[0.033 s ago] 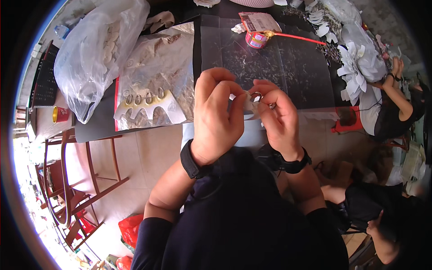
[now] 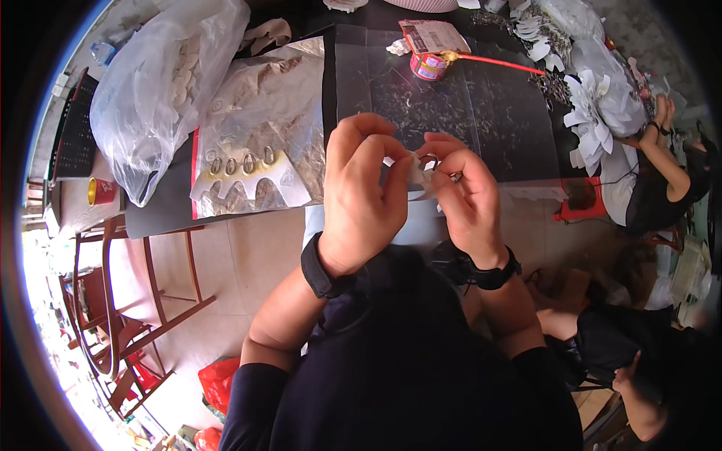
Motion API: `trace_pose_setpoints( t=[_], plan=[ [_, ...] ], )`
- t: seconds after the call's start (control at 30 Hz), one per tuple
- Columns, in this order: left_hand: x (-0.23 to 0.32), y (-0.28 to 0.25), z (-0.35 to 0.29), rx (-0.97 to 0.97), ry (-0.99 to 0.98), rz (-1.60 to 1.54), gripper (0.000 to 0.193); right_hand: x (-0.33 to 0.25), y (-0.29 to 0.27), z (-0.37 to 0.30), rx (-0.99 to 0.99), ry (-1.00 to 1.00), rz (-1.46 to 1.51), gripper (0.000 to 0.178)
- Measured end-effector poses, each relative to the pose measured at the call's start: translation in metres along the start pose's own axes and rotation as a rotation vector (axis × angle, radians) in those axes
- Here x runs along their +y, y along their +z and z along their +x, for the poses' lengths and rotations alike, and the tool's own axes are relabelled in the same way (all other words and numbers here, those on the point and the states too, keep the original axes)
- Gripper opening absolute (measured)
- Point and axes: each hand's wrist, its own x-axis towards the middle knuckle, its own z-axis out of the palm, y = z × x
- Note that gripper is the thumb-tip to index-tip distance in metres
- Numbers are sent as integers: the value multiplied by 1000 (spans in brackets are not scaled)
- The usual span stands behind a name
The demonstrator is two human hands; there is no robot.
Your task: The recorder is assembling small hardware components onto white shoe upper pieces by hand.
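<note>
Over the table's near edge, both hands are closed around one small work piece. My left hand (image 2: 361,199) pinches a small white strip (image 2: 417,174) between thumb and index finger. Thumb and fingers of my right hand (image 2: 470,203) close on a metal ring (image 2: 429,158) at the strip's right end. Fingertips hide how ring and strip meet. To the left lies a white scalloped piece (image 2: 278,186) with a yellowish band along its upper edge. Several oval metal rings (image 2: 249,163) stand in a row on that band.
A pink tin (image 2: 429,68) stands behind my hands, with a red-handled brush (image 2: 500,63) and a packet (image 2: 435,36) on top. A plastic bag (image 2: 143,105) fills the far left. White pieces (image 2: 590,120) pile up at right. Other people (image 2: 669,177) sit to the right; a wooden chair (image 2: 113,301) stands left.
</note>
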Motion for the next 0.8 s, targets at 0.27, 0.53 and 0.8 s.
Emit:
trace_pose_setpoints(
  t=[0.27, 0.53, 0.8],
  plan=[
    [-4, 1, 2, -92, -23, -65, 9, -2, -5, 1, 1, 86, 37, 10],
    [-9, 1, 2, -130, 44, -22, 13, 4, -8, 3, -26, 36, -93, 8],
    [-11, 5, -3, -106, -12, -57, 15, 6, -6, 6, -5, 35, -84, 8]
  ],
)
